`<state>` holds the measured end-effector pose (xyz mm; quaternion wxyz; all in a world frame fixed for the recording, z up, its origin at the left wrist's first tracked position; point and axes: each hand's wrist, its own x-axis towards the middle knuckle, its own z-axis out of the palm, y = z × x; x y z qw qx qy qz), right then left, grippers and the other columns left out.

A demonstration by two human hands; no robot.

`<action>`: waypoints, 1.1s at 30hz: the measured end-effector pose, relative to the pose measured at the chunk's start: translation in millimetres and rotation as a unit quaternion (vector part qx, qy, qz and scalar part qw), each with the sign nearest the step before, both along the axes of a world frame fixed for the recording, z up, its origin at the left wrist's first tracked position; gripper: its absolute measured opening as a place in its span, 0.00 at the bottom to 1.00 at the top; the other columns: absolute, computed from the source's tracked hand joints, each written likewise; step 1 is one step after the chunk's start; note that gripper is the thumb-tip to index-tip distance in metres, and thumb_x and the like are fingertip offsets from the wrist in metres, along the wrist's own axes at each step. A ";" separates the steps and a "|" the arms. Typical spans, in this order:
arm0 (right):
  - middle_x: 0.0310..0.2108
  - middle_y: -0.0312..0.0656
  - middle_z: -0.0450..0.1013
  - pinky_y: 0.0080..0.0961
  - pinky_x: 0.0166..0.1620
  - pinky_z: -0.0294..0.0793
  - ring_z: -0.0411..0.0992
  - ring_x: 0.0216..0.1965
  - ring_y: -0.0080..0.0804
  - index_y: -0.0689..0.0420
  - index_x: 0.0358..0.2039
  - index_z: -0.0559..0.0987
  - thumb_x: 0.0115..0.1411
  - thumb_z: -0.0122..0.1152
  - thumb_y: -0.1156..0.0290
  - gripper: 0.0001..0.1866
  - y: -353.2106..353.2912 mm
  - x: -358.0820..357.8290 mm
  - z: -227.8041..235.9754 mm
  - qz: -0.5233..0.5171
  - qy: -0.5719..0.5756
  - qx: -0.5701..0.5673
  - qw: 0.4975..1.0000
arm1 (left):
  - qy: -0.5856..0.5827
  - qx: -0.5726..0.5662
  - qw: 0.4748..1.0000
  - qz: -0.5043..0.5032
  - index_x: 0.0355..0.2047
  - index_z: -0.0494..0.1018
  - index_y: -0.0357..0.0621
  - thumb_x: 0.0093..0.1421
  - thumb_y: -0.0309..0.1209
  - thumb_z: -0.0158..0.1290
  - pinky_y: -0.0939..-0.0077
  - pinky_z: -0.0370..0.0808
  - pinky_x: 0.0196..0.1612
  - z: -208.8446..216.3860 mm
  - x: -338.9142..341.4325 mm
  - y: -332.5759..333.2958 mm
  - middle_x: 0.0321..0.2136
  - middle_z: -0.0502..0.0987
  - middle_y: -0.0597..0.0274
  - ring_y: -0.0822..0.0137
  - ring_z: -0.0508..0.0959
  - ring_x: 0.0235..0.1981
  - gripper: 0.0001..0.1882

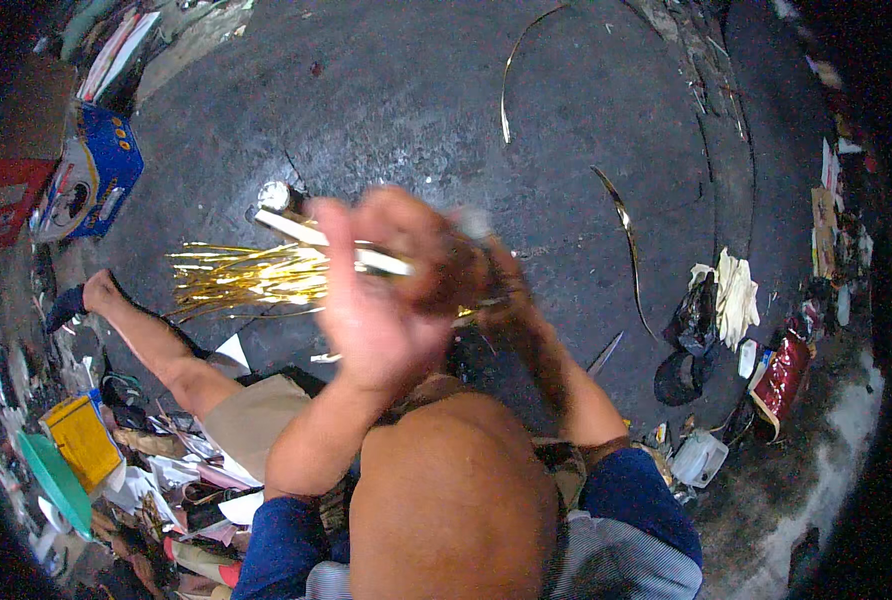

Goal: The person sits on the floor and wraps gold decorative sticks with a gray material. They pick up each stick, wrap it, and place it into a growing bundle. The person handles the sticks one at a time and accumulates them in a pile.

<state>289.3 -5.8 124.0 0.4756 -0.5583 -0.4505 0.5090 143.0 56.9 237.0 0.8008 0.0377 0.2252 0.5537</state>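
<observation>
My left hand (371, 320) is closed in front of my body, with the thumb up and the palm partly showing. A bundle of gold foil strips (251, 277) fans out leftward from it. A narrow white strip (291, 227) slants across the same hand, passing behind the thumb. My right hand (451, 255) is pressed close against the left one, smeared by motion, so its fingers cannot be made out. Just beyond my left thumb is a small round shiny object (274, 195) on the dark floor.
Loose gold strips (626, 235) lie on the floor (416, 90). A pointed blade (606, 352), a cream cloth (736, 300) and black plastic (694, 325) are to the right. A blue box (106, 170) stands left; paper scraps (151, 495) and a green tray (54, 485) clutter the lower left.
</observation>
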 end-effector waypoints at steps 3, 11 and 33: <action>0.39 0.49 0.80 0.33 0.48 0.75 0.78 0.41 0.37 0.63 0.53 0.73 0.56 0.57 0.74 0.23 0.2 10.9 -10.8 0.176 -0.235 -0.021 0.956 | 0.042 0.161 0.982 0.094 0.26 0.65 0.51 0.72 0.47 0.40 0.79 0.51 0.20 40.2 -58.3 26.2 0.14 0.56 0.70 0.76 0.52 0.14 0.20; 0.31 0.58 0.78 0.52 0.36 0.74 0.77 0.33 0.62 0.67 0.53 0.66 0.63 0.55 0.59 0.27 -82.5 155.4 -50.8 0.004 -0.636 -0.357 0.685 | 0.032 0.276 0.935 0.220 0.24 0.62 0.45 0.66 0.26 0.40 0.79 0.54 0.23 78.4 -202.6 44.7 0.16 0.56 0.68 0.75 0.54 0.16 0.11; 0.37 0.37 0.77 0.18 0.41 0.73 0.73 0.40 0.20 0.64 0.47 0.74 0.64 0.57 0.79 0.11 34.4 24.4 2.7 -0.132 -0.245 0.030 0.960 | 0.350 -0.011 0.936 0.036 0.38 0.77 0.38 0.63 0.25 0.57 0.85 0.70 0.28 -88.8 -19.5 1.1 0.26 0.77 0.66 0.78 0.74 0.24 0.05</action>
